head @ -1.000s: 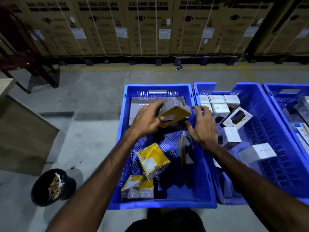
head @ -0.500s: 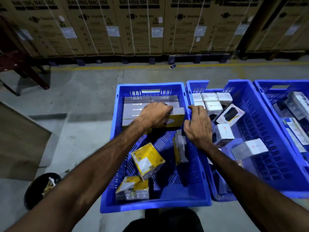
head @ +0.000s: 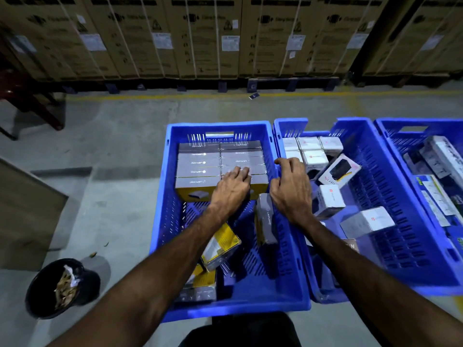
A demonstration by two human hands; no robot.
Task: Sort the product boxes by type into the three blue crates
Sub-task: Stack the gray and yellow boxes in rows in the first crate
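yellow box (head: 255, 185) now down in row, left hand (head: 231, 187) flat atop

The light around me is dim and cool. The blue crates (head: 225, 309) glow almost oversaturated, their near rims smeared. My forearms throw soft shadows into the crate below them. The cardboard cartons (head: 200, 38) along the far edge of the floor (head: 120, 126) are murky, their print blurred. The wide lens bows those cartons and stretches the corners. My left hand (head: 231, 187) looks slightly soft.
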